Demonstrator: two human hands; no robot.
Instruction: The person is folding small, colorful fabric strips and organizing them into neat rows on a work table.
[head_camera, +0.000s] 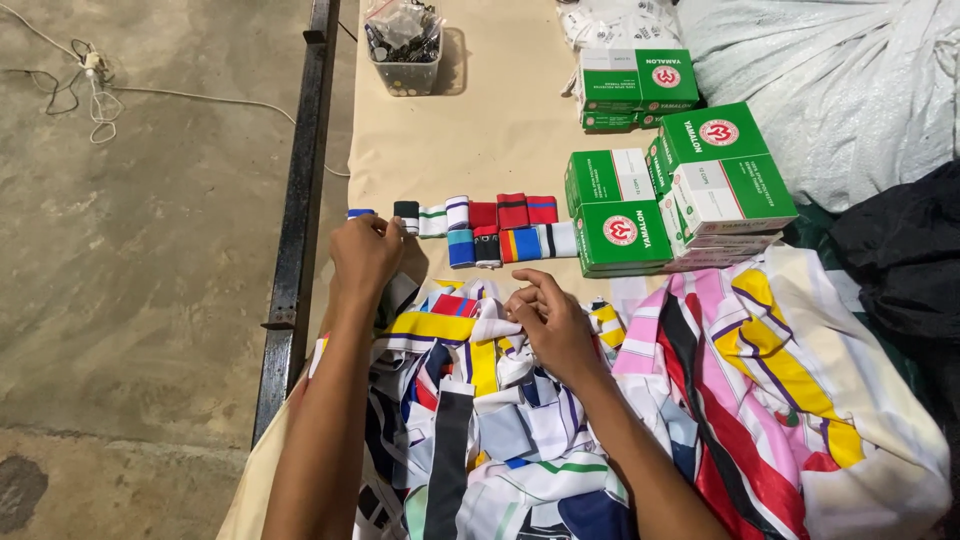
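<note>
My left hand (365, 255) is closed near the left end of a row of small folded striped fabric pieces (487, 230), holding a small piece by the blue-edged one (359, 213). My right hand (550, 325) rests on a heap of colourful striped fabric strips (480, 420) and pinches a white strip at its top. Both forearms reach in from the bottom of the view over the heap.
Green and white boxes (690, 190) are stacked right of the row, more (637, 85) behind. A clear tub of small dark parts (404, 45) stands at the back. White sacks (850, 90) and dark cloth (900, 260) lie right. The table's black metal edge (300, 200) borders concrete floor.
</note>
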